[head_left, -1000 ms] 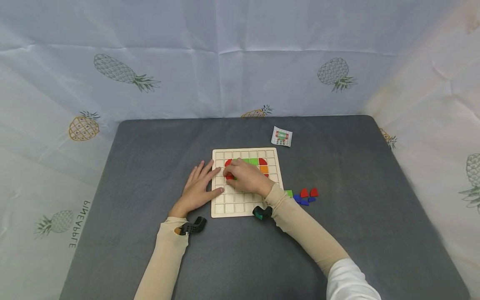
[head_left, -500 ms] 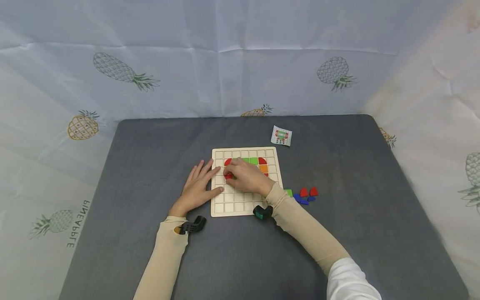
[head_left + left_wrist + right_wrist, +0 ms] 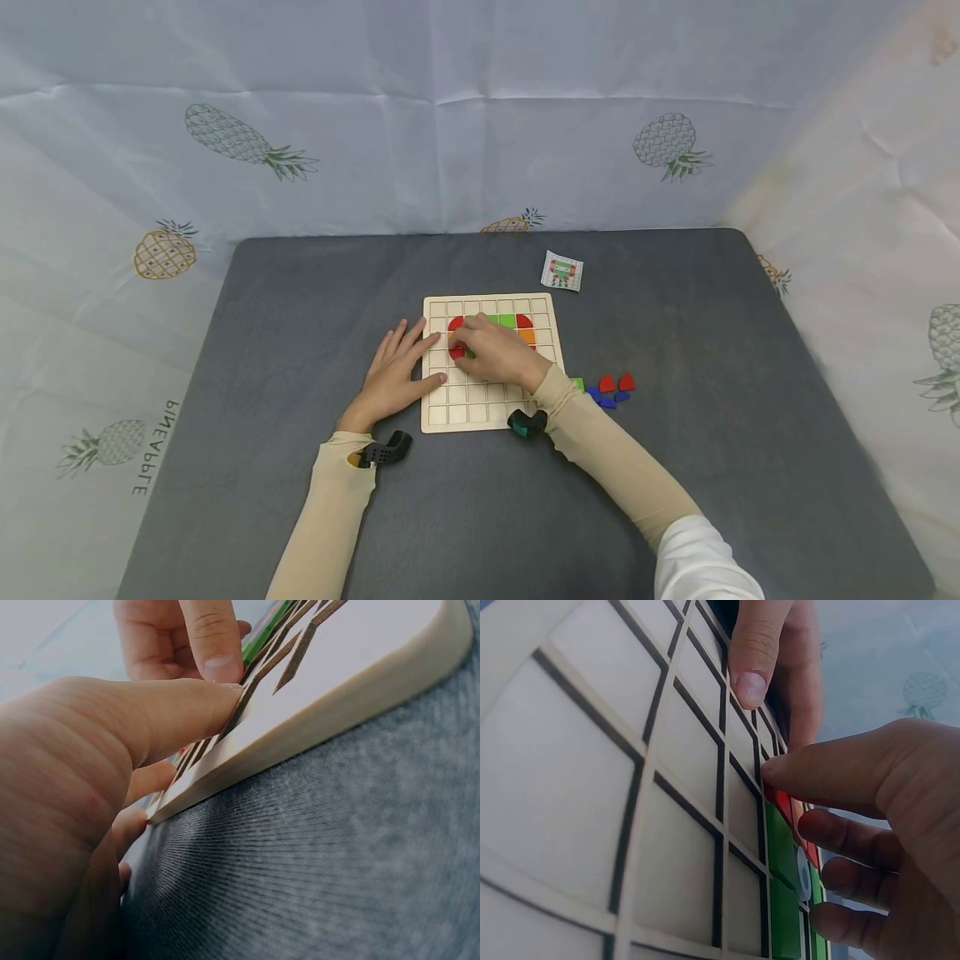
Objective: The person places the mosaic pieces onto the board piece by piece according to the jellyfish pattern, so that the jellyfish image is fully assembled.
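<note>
A square, pale wooden board (image 3: 495, 414) with rounded corners and a dark-lined grid lies flat near the middle of the grey table (image 3: 300, 292). Glossy pieces fill some cells: a green piece (image 3: 507, 321) towards twelve o'clock, an orange piece (image 3: 527, 336) towards two, and a red piece (image 3: 456, 354) between nine and ten. The right hand (image 3: 498, 352) touches that red one with bent fingers; whether it grips is unclear. The left hand (image 3: 393, 379), fingers spread, rests its thumb on the nine-o'clock edge. Loose red, green and blue shapes (image 3: 607, 403) lie between three and four; a printed card (image 3: 562, 272) between one and two.
</note>
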`<state>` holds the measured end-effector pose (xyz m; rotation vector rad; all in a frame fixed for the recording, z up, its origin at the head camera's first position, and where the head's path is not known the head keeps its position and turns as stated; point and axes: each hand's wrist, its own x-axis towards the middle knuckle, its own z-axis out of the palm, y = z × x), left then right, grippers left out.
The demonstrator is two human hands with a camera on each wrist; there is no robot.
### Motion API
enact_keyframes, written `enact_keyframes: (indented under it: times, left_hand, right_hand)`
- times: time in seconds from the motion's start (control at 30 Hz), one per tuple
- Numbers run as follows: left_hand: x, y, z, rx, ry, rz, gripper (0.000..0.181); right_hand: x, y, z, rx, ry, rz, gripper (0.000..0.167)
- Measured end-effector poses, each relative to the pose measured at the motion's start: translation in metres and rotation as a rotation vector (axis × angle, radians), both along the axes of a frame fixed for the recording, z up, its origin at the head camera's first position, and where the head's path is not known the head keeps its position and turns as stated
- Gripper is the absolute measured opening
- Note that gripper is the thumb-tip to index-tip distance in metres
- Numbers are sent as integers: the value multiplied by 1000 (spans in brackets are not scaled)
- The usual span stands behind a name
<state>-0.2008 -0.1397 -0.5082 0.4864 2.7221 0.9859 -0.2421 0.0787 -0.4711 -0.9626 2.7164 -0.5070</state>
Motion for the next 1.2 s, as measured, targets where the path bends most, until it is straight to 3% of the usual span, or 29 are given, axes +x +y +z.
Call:
enact_keyframes:
  times: [0.73, 1.03, 1.2]
  left_hand:
    - [-1, 0, -3, 5, 7, 0, 73]
    - [-1, 0, -2, 5, 3, 6, 74]
    - [-1, 0, -1, 2, -3, 7, 74]
  right_hand:
    - [2, 9, 3, 2, -8, -20, 22]
    - [1, 22, 12, -24, -102, -75, 28]
    - [0, 36, 21, -109, -132, -79, 27]
